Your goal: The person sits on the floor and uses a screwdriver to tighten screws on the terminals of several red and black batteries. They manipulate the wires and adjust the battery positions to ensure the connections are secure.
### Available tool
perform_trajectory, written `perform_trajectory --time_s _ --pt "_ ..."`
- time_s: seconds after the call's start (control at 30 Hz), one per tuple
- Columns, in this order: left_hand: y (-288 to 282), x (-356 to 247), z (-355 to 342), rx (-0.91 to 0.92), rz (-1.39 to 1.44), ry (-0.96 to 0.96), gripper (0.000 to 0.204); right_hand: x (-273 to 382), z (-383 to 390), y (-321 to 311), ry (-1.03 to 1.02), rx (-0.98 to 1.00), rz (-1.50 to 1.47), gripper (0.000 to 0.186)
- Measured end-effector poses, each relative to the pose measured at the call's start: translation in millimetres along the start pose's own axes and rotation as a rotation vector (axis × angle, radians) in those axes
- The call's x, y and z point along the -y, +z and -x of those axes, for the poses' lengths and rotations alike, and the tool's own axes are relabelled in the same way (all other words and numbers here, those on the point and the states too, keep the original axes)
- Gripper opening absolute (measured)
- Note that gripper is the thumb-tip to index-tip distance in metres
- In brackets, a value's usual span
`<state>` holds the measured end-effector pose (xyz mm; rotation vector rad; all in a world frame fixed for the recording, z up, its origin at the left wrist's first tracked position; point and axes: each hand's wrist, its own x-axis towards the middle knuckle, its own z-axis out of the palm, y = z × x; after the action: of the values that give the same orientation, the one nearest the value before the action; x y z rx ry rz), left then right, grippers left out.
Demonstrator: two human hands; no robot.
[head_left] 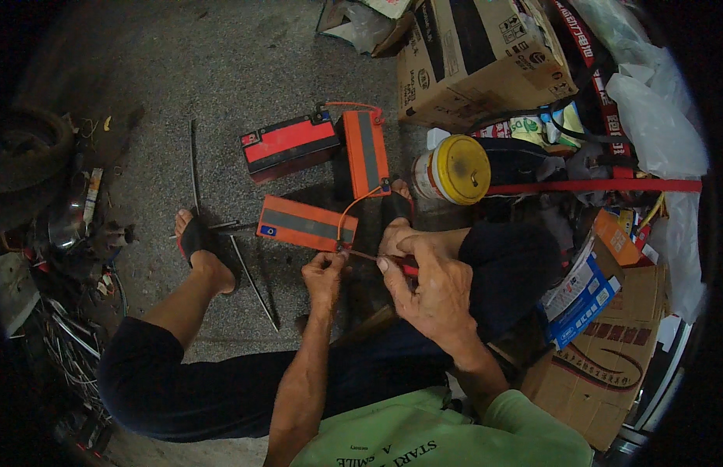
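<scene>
An orange battery (303,223) with a grey stripe lies nearest to me, its right end close to my hands. At that end's terminal, the fingers of my left hand (324,282) are pinched together; what they hold is too small to tell. My right hand (437,289) grips a screwdriver (364,255) with a red handle, mostly hidden in the palm, and its shaft reaches left to the same terminal. An orange wire (346,212) curves from there to a second orange battery (367,156). Beyond, a red and black battery (291,146) is linked to it by another wire (351,104).
My bare-toed feet rest either side of the batteries. Thin metal rods (254,282) lie left. A yellow-lidded bucket (463,170) stands right, before a large cardboard box (482,66). Boxes and plastic crowd the right side; a tyre (28,148) and scrap metal line the left.
</scene>
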<state>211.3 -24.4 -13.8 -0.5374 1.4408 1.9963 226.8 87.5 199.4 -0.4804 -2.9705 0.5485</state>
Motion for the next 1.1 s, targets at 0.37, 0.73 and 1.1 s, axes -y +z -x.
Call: perform_trajectory --time_s 0.37,0.73,1.1 --pt "-2.2 -8.3 2.3 -0.006 0.157 -0.177 0.005 -0.2 1.0 -0.2 0.078 0.123 0.032 0.024" --pt "-1.2 -0.8 1.9 -0.021 0.155 -0.097 0.008 2.2 0.6 -0.2 0.007 0.084 0.015 0.025" --pt "2.3 -1.2 4.3 -0.051 0.123 -0.079 0.010 7.1 -0.3 0.3 0.084 0.050 0.003 0.024"
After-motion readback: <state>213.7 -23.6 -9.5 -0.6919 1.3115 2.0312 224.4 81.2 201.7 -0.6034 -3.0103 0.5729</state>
